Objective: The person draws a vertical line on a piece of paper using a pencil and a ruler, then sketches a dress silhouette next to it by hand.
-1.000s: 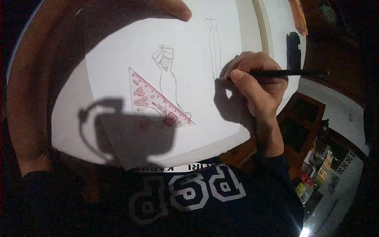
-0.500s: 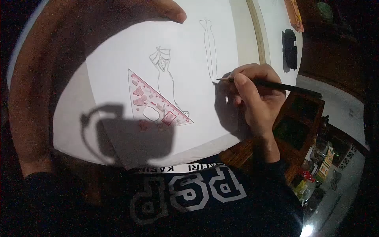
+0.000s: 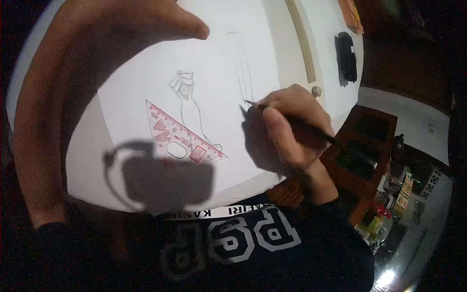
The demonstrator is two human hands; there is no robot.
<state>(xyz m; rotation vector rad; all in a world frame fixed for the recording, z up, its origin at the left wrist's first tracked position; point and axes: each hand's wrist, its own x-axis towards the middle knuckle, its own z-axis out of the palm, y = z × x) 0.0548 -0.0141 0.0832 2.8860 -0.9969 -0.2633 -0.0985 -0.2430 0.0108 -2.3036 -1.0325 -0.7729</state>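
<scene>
White paper (image 3: 141,194) with two pencil drawings lies before me. One is a detailed dress figure (image 3: 190,107); to its right is a fainter long outline (image 3: 243,68). My right hand (image 3: 296,126) pinches a dark pencil (image 3: 258,104), its tip at the lower end of the faint outline. A clear triangle ruler with pink prints (image 3: 182,138) lies over the lower part of the dress figure. My left hand (image 3: 182,22) reaches in at the top, near the paper; only a finger or thumb shows clearly, the rest is dark or cut off.
Beyond the paper lie a long ruler (image 3: 302,44), a small round object (image 3: 317,91), a black case (image 3: 346,57) and an orange packet (image 3: 351,17). Brown wooden furniture (image 3: 379,113) and a jumble of jars and packets (image 3: 384,219) are at the right. A dark shadow falls across the lower paper.
The view has shifted, so the drawings and ruler sit further left and lower. My right hand still holds the pencil, now tilted differently. The small round object has come into sight beside the long ruler.
</scene>
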